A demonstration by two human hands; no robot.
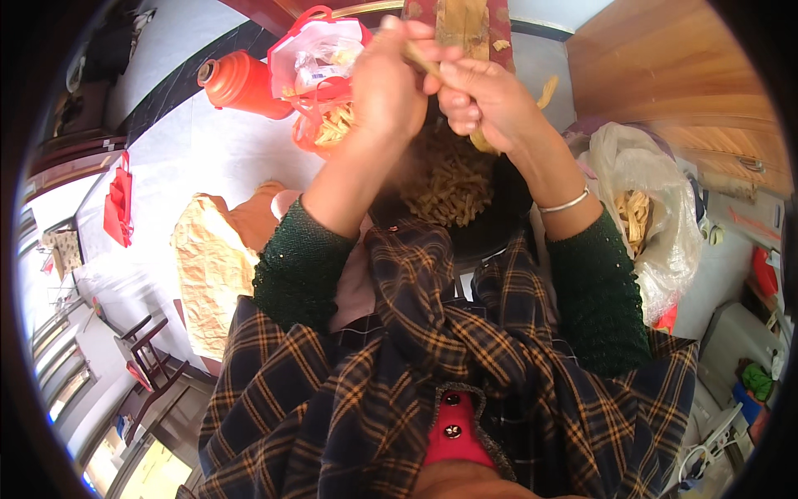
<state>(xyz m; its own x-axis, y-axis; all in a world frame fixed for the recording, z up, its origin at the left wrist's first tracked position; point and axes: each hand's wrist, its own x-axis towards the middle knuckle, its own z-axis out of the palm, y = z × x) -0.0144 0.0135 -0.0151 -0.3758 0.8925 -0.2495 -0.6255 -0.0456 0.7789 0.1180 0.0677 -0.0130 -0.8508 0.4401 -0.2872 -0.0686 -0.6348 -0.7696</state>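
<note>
Both my hands are raised over a dark basin (507, 195) of short tan dried pieces (449, 185). A thin tan dried strip (421, 61) runs between them, pinched at one end by my left hand (389, 87) and at the other by my right hand (490, 98). My left hand is slightly smeared by motion. Below the curled fingers of my right hand, another tan piece (482, 141) pokes out. What exactly the strips are, I cannot tell.
Left of the basin are a red plastic bag (306, 125) of tan pieces and an orange-red flask (241, 81). A clear bag (665, 241) at the right holds longer strips (634, 218). Beyond my hands lies a wooden board (462, 25). Crumpled brown paper (214, 270) sits at left.
</note>
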